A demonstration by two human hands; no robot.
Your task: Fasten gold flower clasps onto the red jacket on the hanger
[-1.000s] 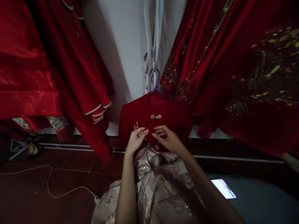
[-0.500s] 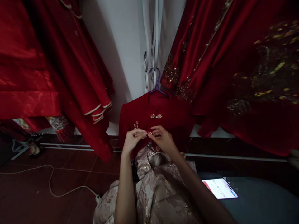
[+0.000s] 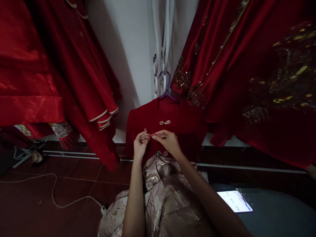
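A dark red jacket (image 3: pixel 187 138) hangs in front of me on a purple hanger (image 3: pixel 168 91). My left hand (image 3: pixel 140 144) is closed, thumb and fingers pinched at one end of a small beaded frog fastener (image 3: pixel 152 135) on the jacket front. From the other side my right hand (image 3: pixel 171 142) pinches the same fastener between thumb and finger. Whether its two halves are joined is too small to tell. Above my hands sits another pearl and gold fastener (image 3: pixel 165 122), and a beaded ornament (image 3: pixel 165 153) shows below them.
Red garments (image 3: pixel 98 98) hang at left, and sequinned red garments (image 3: pixel 271 98) at right. A lit phone (image 3: pixel 235 201) lies on a dark cushioned surface at lower right. Patterned shiny fabric (image 3: pixel 172 197) covers my lap. A white cable (image 3: pixel 55 192) crosses the tiled floor.
Both hands have shifted slightly left and up with the fastener, drawing it away from the jacket's middle. The left fingers are more curled than before.
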